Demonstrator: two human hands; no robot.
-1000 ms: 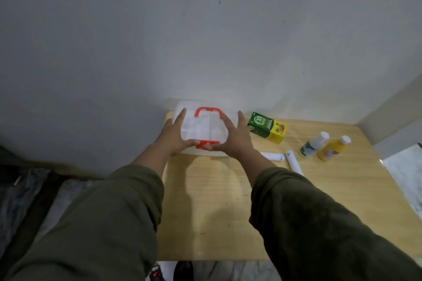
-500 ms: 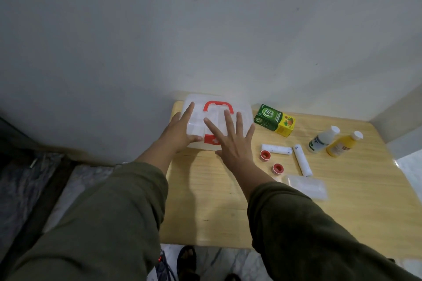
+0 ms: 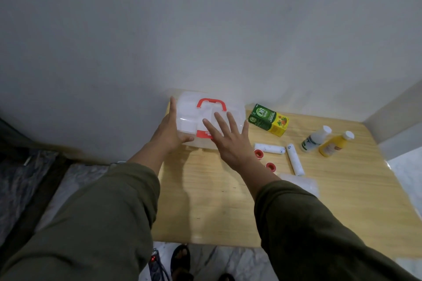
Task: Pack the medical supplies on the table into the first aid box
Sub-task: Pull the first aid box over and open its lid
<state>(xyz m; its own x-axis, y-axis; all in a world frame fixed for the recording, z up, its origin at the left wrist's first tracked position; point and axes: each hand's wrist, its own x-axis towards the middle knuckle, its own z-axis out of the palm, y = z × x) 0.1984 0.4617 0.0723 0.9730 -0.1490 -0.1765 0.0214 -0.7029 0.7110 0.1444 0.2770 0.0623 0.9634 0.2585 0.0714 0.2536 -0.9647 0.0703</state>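
Observation:
The first aid box (image 3: 189, 107), translucent white with a red handle and a red latch, stands closed at the table's far left against the wall. My left hand (image 3: 170, 131) grips its left front corner, fingers along the side and thumb on the front. Over the box's front right hovers my right hand (image 3: 229, 141), fingers spread and holding nothing. To the right lie a green and yellow carton (image 3: 269, 120), two white rolls (image 3: 270, 148) (image 3: 295, 162), two small red tape rolls (image 3: 270, 166), a white bottle (image 3: 315, 139), a yellow bottle (image 3: 334, 147) and a clear bag (image 3: 301, 183).
The wooden table (image 3: 205, 207) sits in a corner, with a grey wall behind it and another on the right. Bare wood stretches in front of the box. Below the near edge are a marble floor, a power strip (image 3: 156, 264) and sandalled feet.
My right hand has come off the red latch and spread open, drawing slightly back to the right. The left hand has slid to the box's left side. The view has shifted, showing more supplies.

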